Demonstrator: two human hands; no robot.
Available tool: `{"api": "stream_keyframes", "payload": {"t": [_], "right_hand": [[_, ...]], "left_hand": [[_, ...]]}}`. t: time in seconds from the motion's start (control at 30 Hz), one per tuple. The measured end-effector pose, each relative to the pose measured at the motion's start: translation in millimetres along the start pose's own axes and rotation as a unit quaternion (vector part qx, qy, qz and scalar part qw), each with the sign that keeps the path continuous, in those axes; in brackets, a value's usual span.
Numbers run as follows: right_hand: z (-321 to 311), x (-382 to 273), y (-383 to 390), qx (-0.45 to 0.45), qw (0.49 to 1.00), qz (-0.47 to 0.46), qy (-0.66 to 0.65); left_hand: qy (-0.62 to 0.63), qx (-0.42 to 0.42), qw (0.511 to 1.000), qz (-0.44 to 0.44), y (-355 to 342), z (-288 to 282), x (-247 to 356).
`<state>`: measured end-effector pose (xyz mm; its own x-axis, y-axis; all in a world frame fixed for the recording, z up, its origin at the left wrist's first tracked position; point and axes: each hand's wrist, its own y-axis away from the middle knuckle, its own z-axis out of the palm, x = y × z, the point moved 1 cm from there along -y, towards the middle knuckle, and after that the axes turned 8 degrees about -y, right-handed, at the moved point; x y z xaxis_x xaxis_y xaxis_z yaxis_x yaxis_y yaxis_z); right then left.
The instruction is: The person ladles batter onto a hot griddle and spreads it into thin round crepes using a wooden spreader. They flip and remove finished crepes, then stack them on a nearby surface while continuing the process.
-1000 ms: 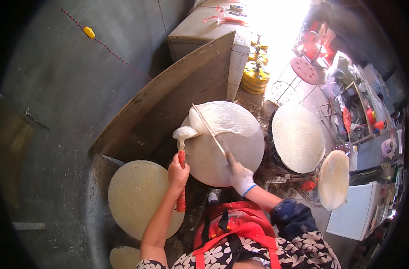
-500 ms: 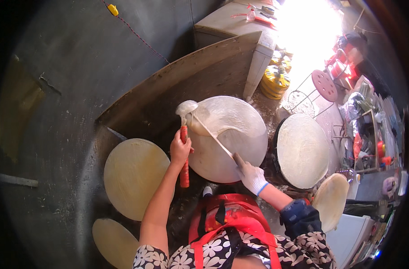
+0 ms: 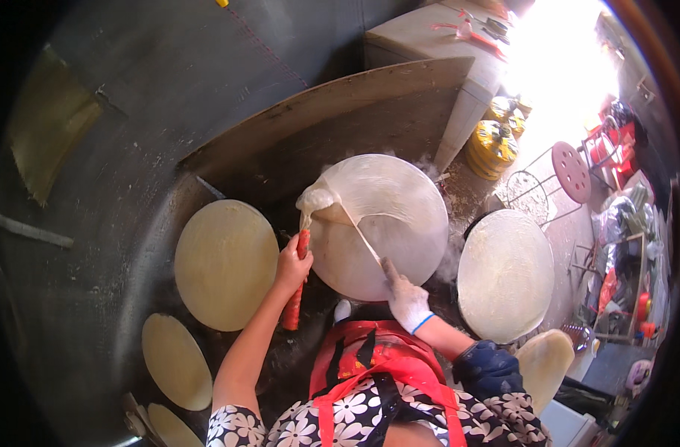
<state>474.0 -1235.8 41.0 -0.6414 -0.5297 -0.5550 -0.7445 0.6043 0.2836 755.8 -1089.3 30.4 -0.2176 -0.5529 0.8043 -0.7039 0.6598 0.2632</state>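
- The dark wall (image 3: 154, 97) filled the left side, and before it the board (image 3: 340, 119) stood behind the griddle.
- The griddle (image 3: 370, 257) lay in the middle, in front of the person, with some steam near its right edge. Its lower part was bare.
- On each side there was a pale disc: the left disc (image 3: 227, 268) beyond the left forearm, the right disc (image 3: 506, 276) with a dark rim partly showing.
- The batter (image 3: 392, 182) covered the upper part of the griddle, in a curved band from the left edge to the right.
- A red apron (image 3: 373, 354) was on the person, below the griddle.
- The ladle (image 3: 304, 243) was slanted at the griddle's left edge. Its bowl was coated with batter; whether it touched the griddle, I could not tell.
- The thin spreader (image 3: 365, 241) crossed the griddle obliquely, its upper end at the batter, near the bowl.
- The left hand (image 3: 291, 266) was wrapped around the ladle's red handle.
- The right hand (image 3: 409, 299), in a white glove, gripped the spreader's lower end; the exact finger placing was unclear.
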Motion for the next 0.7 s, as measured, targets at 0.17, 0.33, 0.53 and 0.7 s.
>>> {"api": "stream_keyframes", "payload": {"t": [0.17,0.33,0.53,0.7], "right_hand": [[-33.8,27.3,-64.7,0.097,0.993,0.025,0.056],[-47.0,22.1,-102.2,-0.005,0.986,-0.150,0.068],[-107.0,43.2,-35.1,-0.187,0.960,-0.174,0.117],[-92.8,83.1,-46.6,-0.024,0.982,-0.149,0.112]], "left_hand": [[0.040,0.032,0.998,-0.045,54.8,-1.7,0.5],[0.087,0.006,0.993,-0.074,80.5,-0.3,-4.2],[0.146,-0.054,0.977,-0.145,170.0,-1.1,8.2],[0.089,-0.043,0.986,-0.134,195.7,19.6,25.8]]}}
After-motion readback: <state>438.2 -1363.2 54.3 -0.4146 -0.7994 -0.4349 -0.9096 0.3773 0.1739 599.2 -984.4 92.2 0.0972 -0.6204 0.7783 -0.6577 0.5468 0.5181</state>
